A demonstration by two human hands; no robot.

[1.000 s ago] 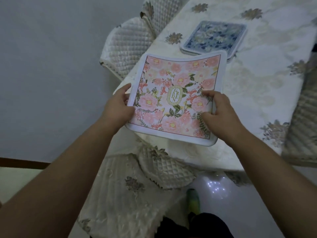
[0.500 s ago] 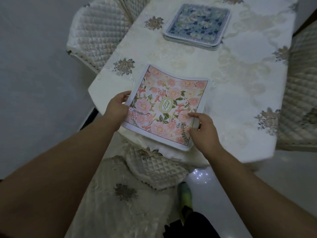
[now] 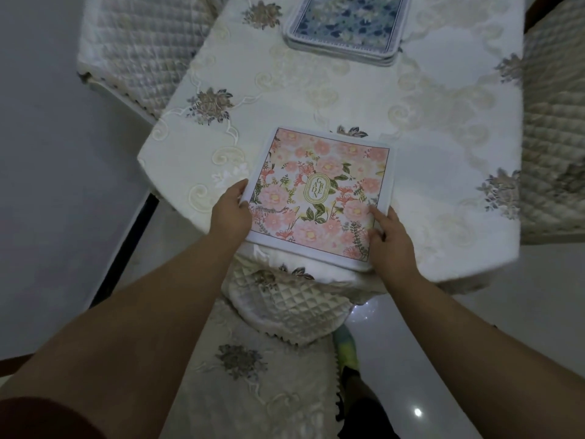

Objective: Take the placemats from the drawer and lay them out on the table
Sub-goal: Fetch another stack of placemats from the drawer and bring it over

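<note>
While my left hand (image 3: 232,210) and right hand (image 3: 391,239) grip the pink placemat (image 3: 319,194) flat on the table (image 3: 443,185), the blue stack (image 3: 345,25) awaits laying out.

Both hands, left (image 3: 231,213) and right (image 3: 391,240), hold pink placemat (image 3: 319,194) on table (image 3: 443,172).

Single view only, head-worn wide-angle; no second view, so no overlap to report; camera sits above the near edge of the table (image 3: 443,172), pitched steeply forward and down; both forearms enter from the bottom corners and converge on the pink placemat (image 3: 319,198) near frame centre, close range; left hand (image 3: 229,213) and right hand (image 3: 391,240) sit mid-frame; far side of the table cropped at the top edge, cutting the blue placemat stack (image 3: 345,30); floor (image 3: 47,185) fills the left; strong barrel distortion at the edges.
</note>
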